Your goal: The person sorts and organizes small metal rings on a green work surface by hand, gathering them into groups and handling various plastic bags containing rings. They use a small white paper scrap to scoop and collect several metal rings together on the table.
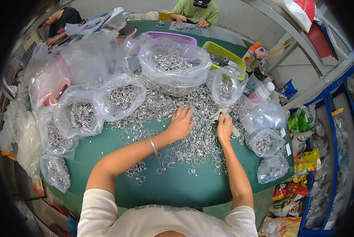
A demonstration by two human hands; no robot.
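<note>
A broad pile of silver metal rings (202, 118) is spread over the green table (165, 189). My left hand (181, 123) lies on the rings near the middle, palm down with its fingers apart, holding nothing. To its right, my right hand (225, 128) is closed on a pale hand tool (216, 114). One end of the tool sticks out beyond the fingers and another pale part shows beside the wrist; its exact kind is partly hidden by the hand. Some rings lie scattered closer to me, below both forearms.
A large clear bag of rings (171, 61) stands behind the pile, with smaller bags (119, 96) at both sides. A purple tray (185, 37), a green basket (224, 51) and bottles (264, 90) stand farther back. Two people work beyond. Blue shelving (330, 158) is at right.
</note>
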